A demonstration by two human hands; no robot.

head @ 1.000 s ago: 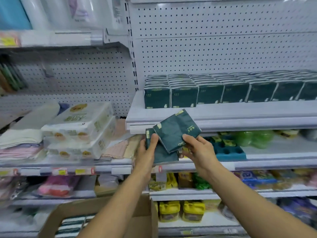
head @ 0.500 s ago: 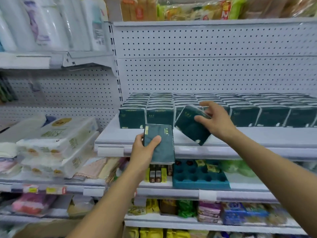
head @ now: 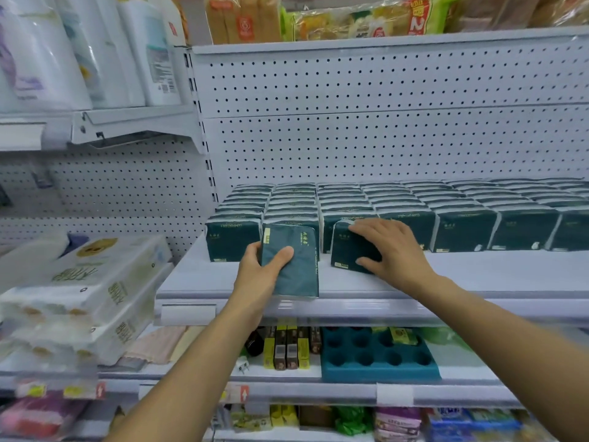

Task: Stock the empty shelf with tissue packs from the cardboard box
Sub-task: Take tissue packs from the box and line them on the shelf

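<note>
Left hand [head: 258, 273]: we grip a dark green pack [head: 291, 263] with it, thumb across the front face and fingers wrapped round its left edge. We hold the pack upright over the front lip of the shelf [head: 446, 283], in front of the second column of stocked packs.

Right hand [head: 390, 250]: we press it, fingers spread, on a second pack [head: 345, 247], thumb at its lower edge and fingertips over its top. That pack stands on the shelf, tilted back against the third column.

Rows [head: 414, 205]: we see the same green packs standing in columns across the shelf, back to the pegboard [head: 366, 129]. A bare strip of shelf lies in front of them.

Left bay: we see white wrapped bundles [head: 89, 282] stacked on the neighbouring shelf, lower than ours.

Below: we see a teal tray [head: 379, 362] with round holes and narrow yellow-and-brown boxes [head: 287, 346] just left of it.

Above: we see bagged goods [head: 334, 20] on the top shelf.

Box: we cannot see it from here.
</note>
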